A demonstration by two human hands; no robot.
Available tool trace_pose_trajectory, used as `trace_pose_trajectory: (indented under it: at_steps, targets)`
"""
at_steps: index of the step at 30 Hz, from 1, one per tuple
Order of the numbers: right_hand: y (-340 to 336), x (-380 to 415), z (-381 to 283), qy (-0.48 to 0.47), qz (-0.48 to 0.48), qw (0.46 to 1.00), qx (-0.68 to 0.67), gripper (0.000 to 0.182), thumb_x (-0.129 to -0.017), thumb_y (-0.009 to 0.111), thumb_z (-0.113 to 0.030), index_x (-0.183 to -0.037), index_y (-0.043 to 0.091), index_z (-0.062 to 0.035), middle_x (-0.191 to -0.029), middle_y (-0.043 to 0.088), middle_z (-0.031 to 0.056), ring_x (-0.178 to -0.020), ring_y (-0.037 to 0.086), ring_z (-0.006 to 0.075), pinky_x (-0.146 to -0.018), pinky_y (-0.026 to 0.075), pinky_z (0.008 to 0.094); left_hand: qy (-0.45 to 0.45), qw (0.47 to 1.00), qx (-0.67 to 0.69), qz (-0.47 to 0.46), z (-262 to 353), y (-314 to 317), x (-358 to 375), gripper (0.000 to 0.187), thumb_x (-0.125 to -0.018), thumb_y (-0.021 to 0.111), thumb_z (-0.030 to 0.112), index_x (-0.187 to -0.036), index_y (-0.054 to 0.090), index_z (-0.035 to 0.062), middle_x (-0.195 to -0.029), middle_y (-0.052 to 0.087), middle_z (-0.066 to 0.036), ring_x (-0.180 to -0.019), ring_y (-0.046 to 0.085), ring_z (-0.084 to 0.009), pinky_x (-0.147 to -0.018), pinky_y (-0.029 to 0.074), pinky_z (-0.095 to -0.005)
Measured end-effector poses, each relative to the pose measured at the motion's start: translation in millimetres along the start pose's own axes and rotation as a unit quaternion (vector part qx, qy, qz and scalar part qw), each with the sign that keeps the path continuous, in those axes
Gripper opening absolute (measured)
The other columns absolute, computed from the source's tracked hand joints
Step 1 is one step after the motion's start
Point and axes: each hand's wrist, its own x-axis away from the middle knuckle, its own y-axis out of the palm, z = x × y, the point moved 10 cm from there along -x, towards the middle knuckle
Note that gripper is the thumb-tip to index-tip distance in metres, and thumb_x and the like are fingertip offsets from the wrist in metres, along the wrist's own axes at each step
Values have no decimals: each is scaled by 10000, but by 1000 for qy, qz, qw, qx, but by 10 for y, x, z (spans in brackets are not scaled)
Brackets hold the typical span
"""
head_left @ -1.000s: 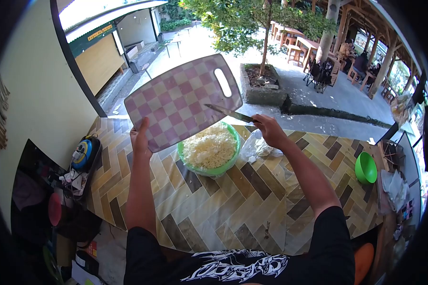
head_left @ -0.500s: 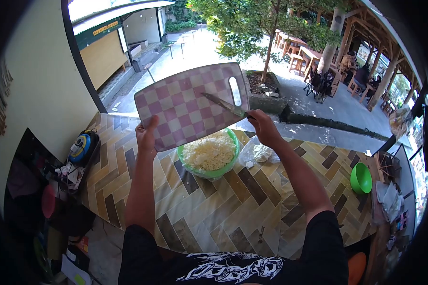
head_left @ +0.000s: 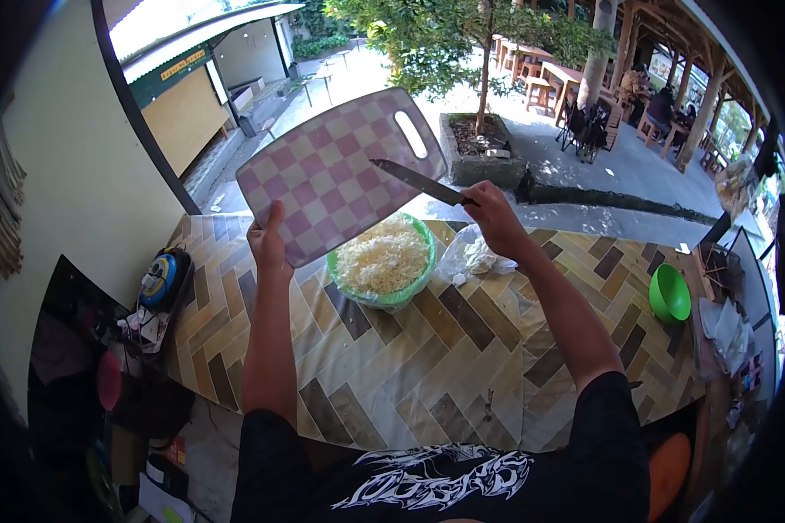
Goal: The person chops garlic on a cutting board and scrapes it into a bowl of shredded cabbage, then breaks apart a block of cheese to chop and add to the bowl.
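My left hand (head_left: pixel 269 240) grips the lower left edge of a pink-and-white checkered cutting board (head_left: pixel 323 187), its thumb on the face. The board is held up and tilted, its handle slot at the upper right. In my right hand (head_left: pixel 494 213) is a kitchen knife (head_left: pixel 420 182), fingers closed round the handle, blade pointing left across the front of the board. Beneath the board, a green bowl (head_left: pixel 427 275) lined with clear plastic stands on the table, heaped with pale shredded food (head_left: pixel 382 259). Beside it lies a clear plastic bag (head_left: pixel 473 254) with whitish contents.
The wood-patterned table (head_left: pixel 427 375) spreads before me. A green bowl (head_left: pixel 669 293) sits tipped at its right end, near plastic bags (head_left: pixel 726 336). A black case with a blue round item (head_left: pixel 157 281) is at the left. Beyond are a tree planter (head_left: pixel 480 161) and seated people (head_left: pixel 661 109).
The board has tilted more steeply, its handle end higher. The knife blade has turned to show its flat side. The camera view has shifted slightly.
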Motion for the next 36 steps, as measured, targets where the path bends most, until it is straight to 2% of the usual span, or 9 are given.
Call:
trace_pose_trajectory:
  at_steps: [3, 9, 14, 18, 21, 25, 26, 29, 36]
  targets:
    - [-308, 141, -25, 74, 40, 992, -97, 227, -1042, 658, -95, -1260, 667, -34, -1209, 585, 140, -1154, 584, 295, -1014, 487, 399, -21, 999, -18, -23, 45, 270, 225, 376, -968, 842, 259, -1207, 713, 0, -1114, 762, -74, -949, 748, -178, -830, 612, -340]
    - [-1083, 1009, 92, 99, 112, 986, -71, 235, -1067, 643, -91, -1288, 633, -12, -1256, 575, 141, -1182, 588, 243, -1035, 477, 362, -115, 991, -27, -70, -203, 861, 950, 337, -992, 811, 258, -1198, 720, 8, -1110, 771, -83, -929, 756, -174, -810, 622, -347]
    - [-1334, 2079, 629, 278, 75, 941, -176, 274, -1097, 634, -106, -1357, 603, -25, -1178, 609, 33, -946, 603, 133, -883, 503, 305, -230, 969, -18, -88, -705, 1277, 1855, 321, -1005, 788, 257, -1198, 721, 10, -1107, 771, -79, -916, 758, -172, -790, 632, -358]
    - [-1545, 2660, 513, 257, 98, 957, -94, 290, -1081, 659, -120, -1339, 616, 3, -1166, 583, 70, -876, 579, 127, -821, 502, 301, -278, 953, -36, -114, -1132, 1426, 2398, 378, -996, 796, 251, -1259, 697, -1, -1127, 762, -75, -950, 740, -155, -826, 610, -344]
    - [-1579, 3386, 715, 316, 98, 942, -59, 306, -1075, 672, -145, -1336, 621, 7, -1189, 573, 86, -886, 589, 138, -822, 507, 307, -225, 959, -107, -137, -1330, 1602, 2818, 416, -991, 781, 207, -1319, 659, -18, -1180, 749, -101, -1040, 720, -171, -904, 580, -346]
    - [-1539, 4071, 738, 338, 122, 933, 17, 367, -1083, 666, -239, -1365, 630, -5, -1292, 590, 181, -1089, 644, 290, -936, 523, 383, -123, 944, -269, -144, -1726, 1496, 3119, 493, -972, 766, 160, -1389, 600, -44, -1241, 727, -149, -1146, 694, -221, -1004, 538, -359]
    - [-1502, 4210, 763, 324, 117, 935, 78, 378, -1073, 669, -268, -1360, 645, -23, -1347, 581, 242, -1203, 616, 406, -1012, 502, 459, -86, 931, -323, -146, -1785, 1447, 3156, 572, -955, 782, 192, -1430, 576, -49, -1213, 737, -187, -1098, 721, -279, -993, 553, -384]
    - [-1461, 4208, 552, 356, 82, 924, 114, 362, -1057, 672, -256, -1353, 658, -47, -1350, 582, 258, -1225, 592, 456, -1049, 476, 511, -123, 879, -438, -144, -1802, 1422, 3323, 652, -951, 775, 251, -1476, 535, -54, -1338, 674, -259, -1258, 652, -380, -1112, 483, -449]
    - [-1309, 4213, 458, 424, 30, 875, 232, 288, -1042, 670, -256, -1282, 715, -103, -1369, 579, 266, -1283, 539, 471, -1089, 439, 552, -12, 726, -665, -173, -2146, 1242, 3378, 764, -956, 715, 365, -1539, 464, -59, -1665, 304, -312, -1548, 258, -502, -1281, 186, -615]
